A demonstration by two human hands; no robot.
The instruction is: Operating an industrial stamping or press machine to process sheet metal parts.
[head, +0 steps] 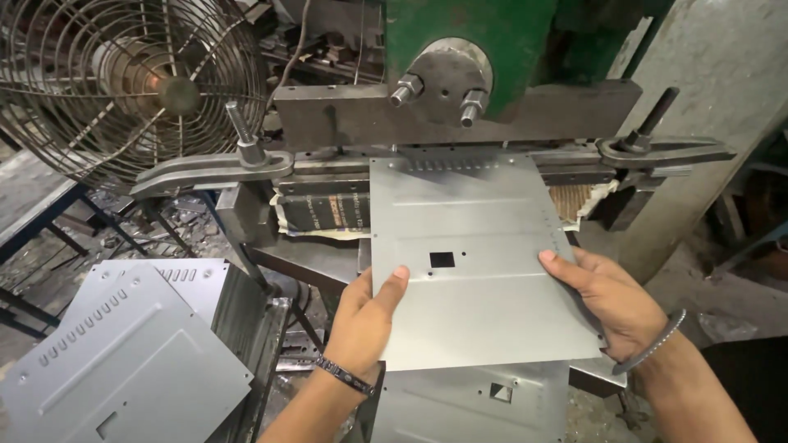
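A flat grey sheet-metal panel (pixel 476 262) with a square cut-out and a row of slots along its far edge lies with that far edge under the dark die block (pixel 345 115) of a green press machine (pixel 468 33). My left hand (pixel 365 316) grips the panel's near left edge, thumb on top. On the panel's right edge, my right hand (pixel 611 299) holds it with the fingers on top. A second, similar panel (pixel 468 402) lies beneath, near my wrists.
A stack of slotted grey panels (pixel 123 361) sits at lower left. A wire-caged fan (pixel 123 82) stands at upper left. Metal clamp bars with bolts (pixel 213 168) (pixel 665 152) flank the die. The floor holds scrap and metal frames.
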